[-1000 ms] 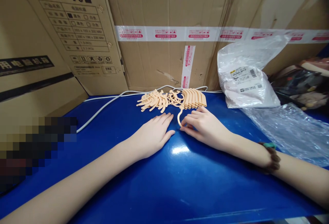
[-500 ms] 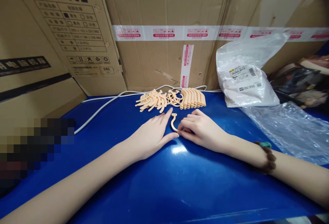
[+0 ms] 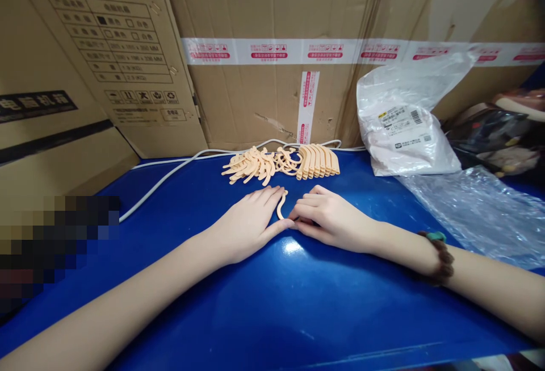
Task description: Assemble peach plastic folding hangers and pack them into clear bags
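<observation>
A beige curved plastic hook (image 3: 280,207) lies between my two hands over the blue table. My right hand (image 3: 334,216) is closed, its thumb and fingers pinching the lower end of the hook; that end is hidden by the fingertips. My left hand (image 3: 244,223) has its fingers stretched out side by side, with the index fingertip at the hook's upper end. Its thumb reaches across to the right fingertips near the hook's lower bend. Beyond the hands lie a loose heap of beige curved pieces (image 3: 251,165), a few beige hooks (image 3: 288,161) and a neat row of beige curved arms (image 3: 317,162).
A white cable (image 3: 164,185) runs along the back of the blue table (image 3: 272,303). Cardboard boxes (image 3: 255,98) stand behind and at the left. At the right are a white plastic bag (image 3: 406,126) with a label and a clear plastic sheet (image 3: 477,212).
The hook has shifted slightly left towards my left hand. My left index finger has lowered to the hook's upper end, closer to the other fingers. My right hand keeps its pinch.
</observation>
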`<state>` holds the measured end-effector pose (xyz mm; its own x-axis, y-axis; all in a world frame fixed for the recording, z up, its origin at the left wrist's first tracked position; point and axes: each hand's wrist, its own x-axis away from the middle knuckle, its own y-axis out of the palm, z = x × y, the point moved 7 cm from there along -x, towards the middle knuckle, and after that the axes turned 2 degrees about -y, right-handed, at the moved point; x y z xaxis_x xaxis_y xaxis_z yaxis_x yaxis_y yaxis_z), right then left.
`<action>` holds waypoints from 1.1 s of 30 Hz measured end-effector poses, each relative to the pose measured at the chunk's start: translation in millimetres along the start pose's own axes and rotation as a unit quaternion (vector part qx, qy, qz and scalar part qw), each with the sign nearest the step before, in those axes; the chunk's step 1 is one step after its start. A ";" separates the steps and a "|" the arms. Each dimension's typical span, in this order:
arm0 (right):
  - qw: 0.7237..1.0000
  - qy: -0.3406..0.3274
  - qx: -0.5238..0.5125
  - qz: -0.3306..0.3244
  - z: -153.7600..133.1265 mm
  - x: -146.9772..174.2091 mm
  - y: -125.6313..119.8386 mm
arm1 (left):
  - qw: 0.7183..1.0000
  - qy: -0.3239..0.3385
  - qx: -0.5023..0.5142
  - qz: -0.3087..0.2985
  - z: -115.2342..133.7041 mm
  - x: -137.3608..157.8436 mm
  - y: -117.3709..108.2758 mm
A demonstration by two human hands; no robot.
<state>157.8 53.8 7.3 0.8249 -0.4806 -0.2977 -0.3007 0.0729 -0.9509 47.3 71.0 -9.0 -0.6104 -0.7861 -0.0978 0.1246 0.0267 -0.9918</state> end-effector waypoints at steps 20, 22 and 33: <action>0.949 0.216 0.174 0.151 94.5 22.1 -56.2 | 1.000 -0.004 -0.001 0.003 3.2 -0.7 -3.9; 0.948 0.219 0.188 0.134 105.7 25.9 -55.1 | 1.000 -0.005 -0.001 0.001 3.1 -0.5 -3.9; 0.943 0.189 0.265 0.069 109.2 26.0 -32.3 | 1.000 -0.005 0.003 0.000 3.5 -1.1 -4.7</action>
<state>241.2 134.4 21.1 0.5363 -0.7041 -0.4655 -0.0292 0.5357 -0.8439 50.1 69.5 -3.9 -0.6023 -0.7925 -0.0965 0.1284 0.0231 -0.9915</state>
